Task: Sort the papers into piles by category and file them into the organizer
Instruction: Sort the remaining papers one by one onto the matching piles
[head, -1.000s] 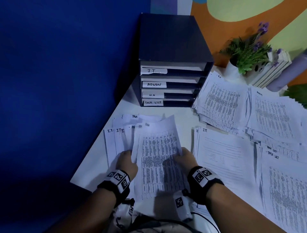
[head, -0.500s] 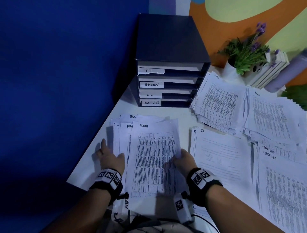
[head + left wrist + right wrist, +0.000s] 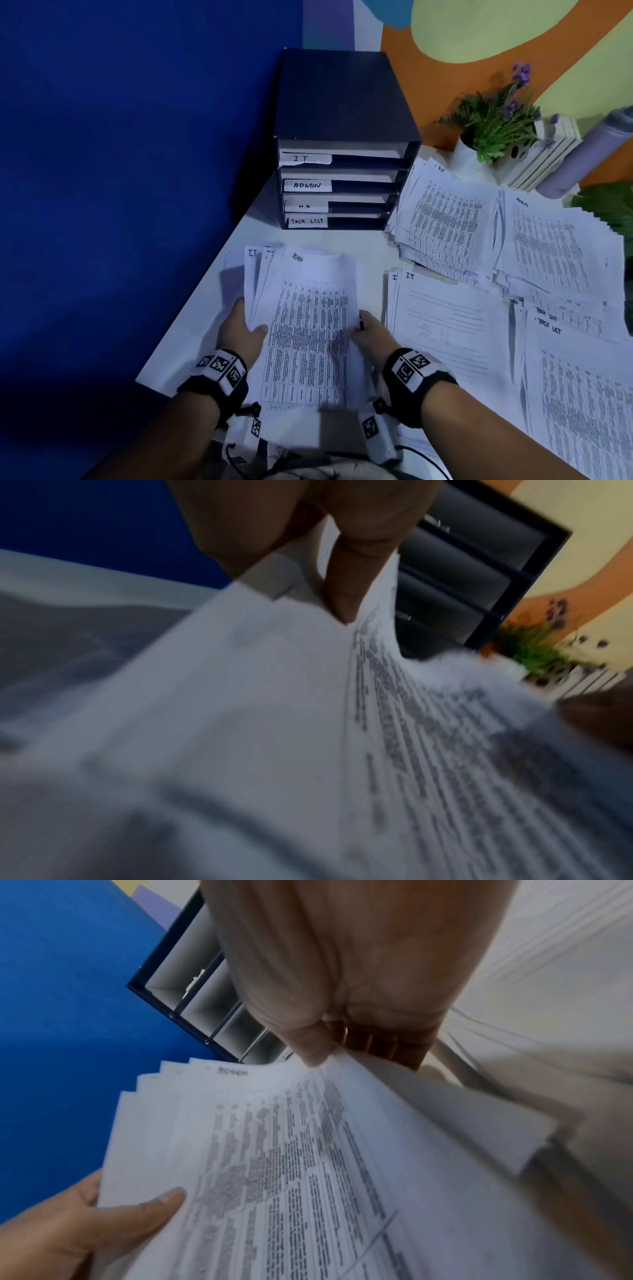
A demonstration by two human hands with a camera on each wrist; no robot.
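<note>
Four trays of the organizer (image 3: 342,185) look unfilled (piles made); both hands, left hand (image 3: 239,329) and right hand (image 3: 371,330), pinch the unsorted stack (image 3: 308,325).

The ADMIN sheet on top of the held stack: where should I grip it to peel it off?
Judging by its pose, pinch the ADMIN sheet at its right long edge, coming from the right, where the right hand already sits. The left hand clamps the fanned stack at the left edge.

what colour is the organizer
Dark navy, nearly black, with pale shelves inside; the organizer shows best in the head view.
</note>
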